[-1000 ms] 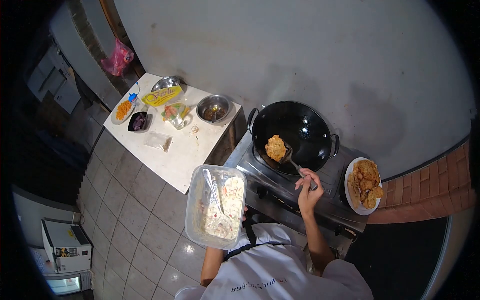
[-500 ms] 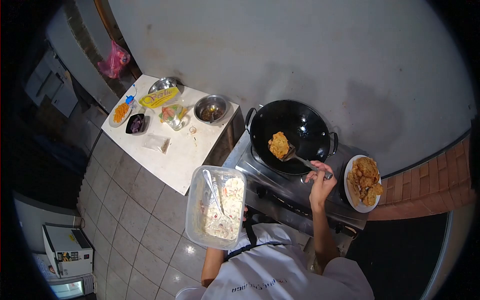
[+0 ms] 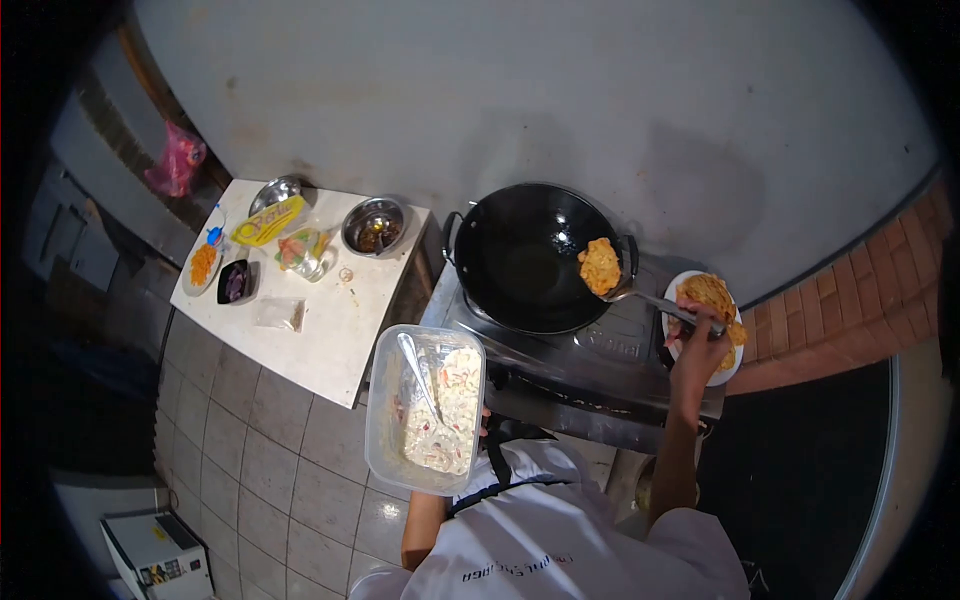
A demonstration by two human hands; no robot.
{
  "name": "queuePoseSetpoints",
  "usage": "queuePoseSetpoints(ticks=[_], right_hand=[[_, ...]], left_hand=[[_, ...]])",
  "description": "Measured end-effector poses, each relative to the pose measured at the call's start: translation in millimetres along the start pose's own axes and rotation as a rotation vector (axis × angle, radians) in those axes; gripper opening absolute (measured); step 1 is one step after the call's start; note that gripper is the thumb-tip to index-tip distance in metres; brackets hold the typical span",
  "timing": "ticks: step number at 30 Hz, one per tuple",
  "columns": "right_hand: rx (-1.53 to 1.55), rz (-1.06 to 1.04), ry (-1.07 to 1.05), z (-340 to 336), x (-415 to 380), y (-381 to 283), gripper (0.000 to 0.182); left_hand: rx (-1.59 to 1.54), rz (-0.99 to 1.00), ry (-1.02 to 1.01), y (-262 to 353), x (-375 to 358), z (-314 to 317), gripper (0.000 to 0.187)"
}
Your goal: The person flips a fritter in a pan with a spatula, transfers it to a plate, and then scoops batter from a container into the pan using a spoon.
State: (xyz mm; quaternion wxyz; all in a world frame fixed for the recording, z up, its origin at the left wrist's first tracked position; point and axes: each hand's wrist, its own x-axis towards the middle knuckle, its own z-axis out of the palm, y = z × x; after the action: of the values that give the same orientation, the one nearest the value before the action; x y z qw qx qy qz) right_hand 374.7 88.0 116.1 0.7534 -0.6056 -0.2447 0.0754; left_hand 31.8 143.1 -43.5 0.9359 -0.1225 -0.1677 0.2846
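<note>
Spatula [image 3: 657, 302], gripped by right hand [image 3: 702, 348], wants keeping level under fritter [image 3: 600, 267], at wok's [image 3: 525, 265] three o'clock; left hand [image 3: 486, 420] holds tub [image 3: 384, 440].

Head camera, single view — worn, facing forward and steeply down past the shirt [image 3: 570, 530]. Plastic tub [image 3: 376, 410] close; wok [image 3: 530, 250] at arm's reach; table [image 3: 315, 360] farther, frame left — wide field, corners dark.

A browned fritter [image 3: 600, 267] lies on a spatula [image 3: 655, 301] over the edge of a black wok [image 3: 530, 260], a tub [image 3: 388, 400] holding batter [image 3: 440, 440].
</note>
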Motion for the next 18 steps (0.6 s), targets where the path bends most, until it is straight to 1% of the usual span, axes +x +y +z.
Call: queuePoseSetpoints(ticks=[2,4,5,6,8,9,11,12,14,16,18], right_hand=[[-0.054,-0.028,0.044,-16,10,-12,0.02],[-0.139,-0.058,0.114,-40,22,-10,0.024],[-0.2,-0.102,0.086,-60,30,-4,0.024],[-0.207,-0.099,0.1,-66,31,-10,0.024],[-0.209,-0.188,0.131,-73,37,-23,0.023],[-0.223,-0.195,0.156,-89,45,-16,0.022],[-0.23,-0.181,0.19,-103,49,-15,0.021],[-0.231,-0.168,0.218,-110,50,-15,0.019],[-0.215,-0.182,0.212,-132,58,-6,0.019],[-0.303,-0.21,0.243,-149,61,0,0.019],[-0.283,-0.202,0.263,-158,55,1,0.019]], left_hand=[[-0.068,0.096,0.069,-7,5,-2,0.099],[-0.061,0.062,0.071,-2,6,-15,0.099],[-0.053,0.042,0.057,-2,6,-20,0.099],[-0.057,0.03,0.065,-4,10,-17,0.099],[-0.075,0.029,0.08,-9,17,-11,0.098],[-0.078,0.021,0.086,-10,19,-7,0.098],[0.021,-0.062,0.166,-10,22,0,0.101],[0.019,-0.068,0.171,-12,23,0,0.101],[0.042,-0.015,0.175,-18,27,-2,0.102],[0.071,-0.023,0.193,-15,26,-7,0.101],[0.102,-0.028,0.214,-12,25,-8,0.101]])
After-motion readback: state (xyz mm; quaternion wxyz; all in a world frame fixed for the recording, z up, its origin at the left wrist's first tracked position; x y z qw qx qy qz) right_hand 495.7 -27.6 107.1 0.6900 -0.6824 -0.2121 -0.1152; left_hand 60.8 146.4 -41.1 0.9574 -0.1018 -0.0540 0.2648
